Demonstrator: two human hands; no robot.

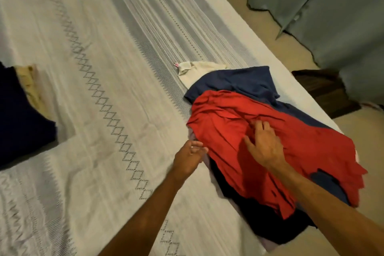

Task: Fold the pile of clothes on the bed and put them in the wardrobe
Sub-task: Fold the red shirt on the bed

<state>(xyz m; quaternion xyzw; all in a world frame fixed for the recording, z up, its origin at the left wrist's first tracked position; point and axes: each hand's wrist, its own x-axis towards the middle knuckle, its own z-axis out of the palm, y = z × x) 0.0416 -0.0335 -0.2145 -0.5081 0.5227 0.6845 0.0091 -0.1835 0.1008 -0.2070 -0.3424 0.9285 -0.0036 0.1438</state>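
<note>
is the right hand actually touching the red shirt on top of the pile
Touching. The head view shows the right hand lying palm-down on the red garment, fingers spread and pressing into its folds, no gap visible.

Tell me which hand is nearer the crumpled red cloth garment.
Right. The right hand rests on the crumpled red cloth garment; the left hand hovers just beside its left edge.

Dark garment (pixel 22 114) cut off by left edge. Lower clothes in pile (pixel 259 218) largely hidden under red garment (pixel 228 131). Whole frame motion-blurred.
</note>
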